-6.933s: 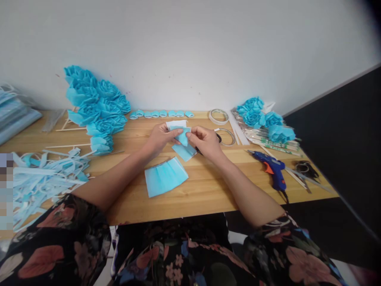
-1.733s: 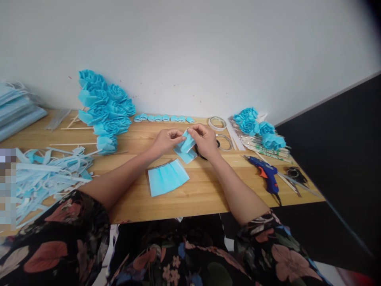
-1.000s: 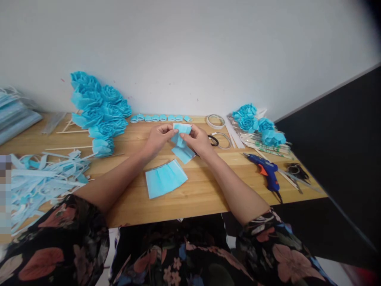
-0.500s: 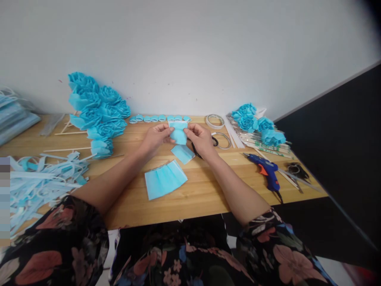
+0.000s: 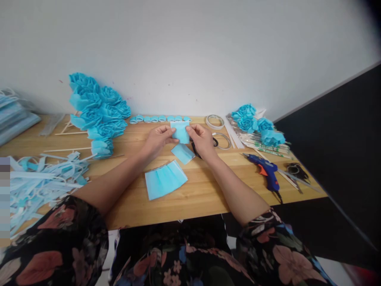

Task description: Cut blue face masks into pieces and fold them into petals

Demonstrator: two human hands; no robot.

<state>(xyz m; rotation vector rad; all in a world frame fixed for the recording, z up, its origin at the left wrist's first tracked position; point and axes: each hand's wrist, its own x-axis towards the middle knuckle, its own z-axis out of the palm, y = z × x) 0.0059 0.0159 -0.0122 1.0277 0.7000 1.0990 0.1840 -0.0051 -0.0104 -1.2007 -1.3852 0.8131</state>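
Note:
My left hand (image 5: pixel 156 140) and my right hand (image 5: pixel 202 140) both pinch a small light-blue square piece (image 5: pixel 180 132), held flat just above the wooden table (image 5: pixel 208 186). Under it on the table lies another small blue piece (image 5: pixel 182 153). Nearer to me lies a larger pleated blue sheet (image 5: pixel 165 179). Black scissors (image 5: pixel 196 151) lie partly hidden beneath my right hand.
Blue paper-like roses on sticks (image 5: pixel 97 109) lie at the back left, more roses (image 5: pixel 257 125) at the back right. A row of small blue rolls (image 5: pixel 157 118) lines the wall. Tape rolls (image 5: pixel 216 121), a blue glue gun (image 5: pixel 268 171), cut strips (image 5: pixel 38 178) and stacked masks (image 5: pixel 14 119) lie around.
The blue piece was folded and turned between my fingers; now it is spread flat as a square between both hands. My hands stayed over the same spot.

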